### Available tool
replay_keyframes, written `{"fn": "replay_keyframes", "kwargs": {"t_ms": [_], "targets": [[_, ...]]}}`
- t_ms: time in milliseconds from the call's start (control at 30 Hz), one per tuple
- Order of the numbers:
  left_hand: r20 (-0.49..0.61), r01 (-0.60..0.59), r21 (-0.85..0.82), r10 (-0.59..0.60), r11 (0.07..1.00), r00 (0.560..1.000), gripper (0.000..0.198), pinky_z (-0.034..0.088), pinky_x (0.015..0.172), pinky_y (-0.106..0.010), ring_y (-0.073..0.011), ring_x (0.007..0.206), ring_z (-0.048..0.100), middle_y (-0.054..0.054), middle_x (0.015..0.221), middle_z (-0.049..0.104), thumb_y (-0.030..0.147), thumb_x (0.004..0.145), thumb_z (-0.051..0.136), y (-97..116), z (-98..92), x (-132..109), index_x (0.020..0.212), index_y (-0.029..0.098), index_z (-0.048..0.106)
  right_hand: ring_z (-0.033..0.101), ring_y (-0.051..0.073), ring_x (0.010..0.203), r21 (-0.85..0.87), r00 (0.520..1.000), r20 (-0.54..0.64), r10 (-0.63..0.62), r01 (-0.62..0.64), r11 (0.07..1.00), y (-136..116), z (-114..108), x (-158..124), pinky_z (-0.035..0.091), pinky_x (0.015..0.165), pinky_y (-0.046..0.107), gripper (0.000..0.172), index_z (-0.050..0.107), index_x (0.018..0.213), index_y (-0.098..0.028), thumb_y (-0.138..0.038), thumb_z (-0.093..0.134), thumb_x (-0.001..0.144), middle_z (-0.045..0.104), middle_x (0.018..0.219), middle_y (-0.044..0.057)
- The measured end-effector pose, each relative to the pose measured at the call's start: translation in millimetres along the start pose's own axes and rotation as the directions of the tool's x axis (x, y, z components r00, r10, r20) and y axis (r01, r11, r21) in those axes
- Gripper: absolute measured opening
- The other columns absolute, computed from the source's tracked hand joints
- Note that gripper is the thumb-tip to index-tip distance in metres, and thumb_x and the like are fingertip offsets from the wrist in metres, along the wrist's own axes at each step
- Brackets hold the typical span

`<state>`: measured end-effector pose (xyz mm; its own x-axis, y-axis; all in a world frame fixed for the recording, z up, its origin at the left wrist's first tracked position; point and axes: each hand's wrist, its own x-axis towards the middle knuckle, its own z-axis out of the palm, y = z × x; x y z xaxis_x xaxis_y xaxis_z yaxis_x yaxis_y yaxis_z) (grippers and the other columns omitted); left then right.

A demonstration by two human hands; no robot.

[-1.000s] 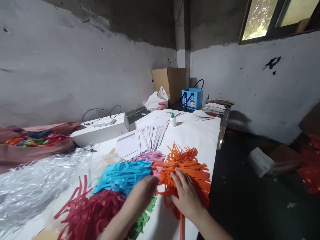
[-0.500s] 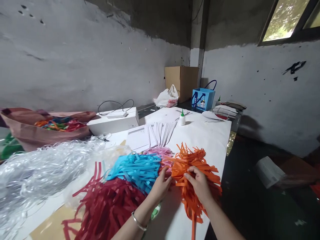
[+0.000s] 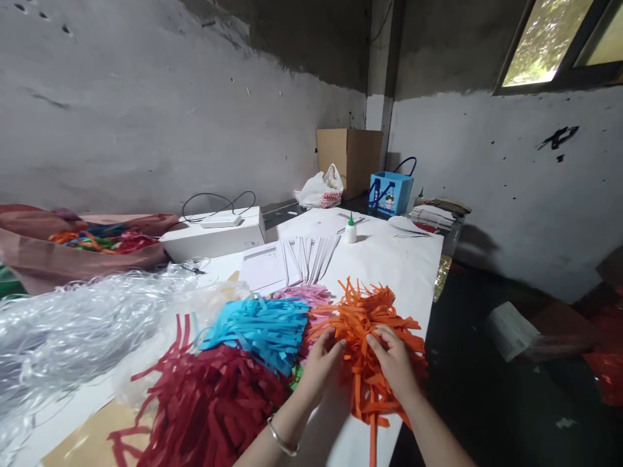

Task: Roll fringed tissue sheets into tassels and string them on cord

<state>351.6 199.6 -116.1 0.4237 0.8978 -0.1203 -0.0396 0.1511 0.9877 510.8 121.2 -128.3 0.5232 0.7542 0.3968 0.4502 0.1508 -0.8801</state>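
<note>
Pinching orange strips (image 3: 364,310): right hand (image 3: 395,364); bag (image 3: 313,192) reads "MING".

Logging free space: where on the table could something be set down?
The widest bare patch is white sheet between the white bottle, orange strips and sheet's right edge. Crowded left of the left hand: clear strands, blue strips, dark red strips.

Worn on the person's head, the one camera looks forward and down across the paper-covered table (image 3: 394,266) toward the room corner (image 3: 376,113). It sits close above the left hand (image 3: 318,366) and right hand (image 3: 394,363), whose forearms enter from the bottom edge, while the cardboard box (image 3: 364,155) stands well off and the upper right edge crops the window (image 3: 545,42).
</note>
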Motion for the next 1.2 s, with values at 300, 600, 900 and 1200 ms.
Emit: {"fn": "replay_keyframes", "kwargs": {"t_ms": [300,600,900,1200], "targets": [[0.008,-0.048,-0.011,0.048,0.999,0.999,0.041,0.053,0.088,-0.038,-0.0276,0.099,0.067,-0.009,0.102,0.073,0.044,0.073,0.075,-4.7,1.2,1.6,0.104,0.017,0.069,0.054,0.027,0.123,-0.361,0.942,-0.096,-0.322,0.268,0.893,-16.9,-19.3,-2.9,0.047,0.103,0.051,0.027,0.066,0.117,-0.023,-0.021,0.048,0.097,0.061,0.127,0.012],[-0.029,-0.089,0.012,0.090,0.996,0.996,0.041,0.052,0.083,-0.036,-0.0245,0.090,0.066,-0.006,0.094,0.069,0.045,0.075,0.074,-13.0,7.1,5.7,0.105,0.018,0.065,0.042,0.026,0.140,-0.376,0.764,0.411,-0.497,0.639,0.671,-30.8,-8.6,32.7,0.037,0.114,0.055,0.049,0.068,0.120,-0.028,0.000,0.044,0.088,0.053,0.147,0.005],[-0.035,-0.112,0.064,0.114,0.992,0.993,0.044,0.053,0.074,-0.032,-0.0206,0.079,0.066,-0.006,0.091,0.068,0.047,0.077,0.074,-19.2,9.4,9.3,0.106,0.017,0.062,0.054,0.027,0.124,-0.389,0.745,0.507,-0.434,0.647,0.656,-35.8,-18.8,53.3,0.030,0.112,0.059,0.016,0.067,0.089,-0.020,-0.007,0.056,0.090,0.066,0.124,0.009],[-0.034,-0.185,0.135,0.191,0.973,0.981,0.032,0.054,0.069,-0.032,-0.0197,0.075,0.067,-0.007,0.096,0.070,0.037,0.085,0.061,-20.2,17.7,12.4,0.110,0.017,0.056,0.062,0.023,0.101,-0.318,0.785,0.427,-0.448,0.595,0.738,-33.0,-29.0,36.5,0.035,0.105,0.055,0.015,0.059,0.086,-0.020,-0.008,0.053,0.093,0.068,0.100,0.006]]}}
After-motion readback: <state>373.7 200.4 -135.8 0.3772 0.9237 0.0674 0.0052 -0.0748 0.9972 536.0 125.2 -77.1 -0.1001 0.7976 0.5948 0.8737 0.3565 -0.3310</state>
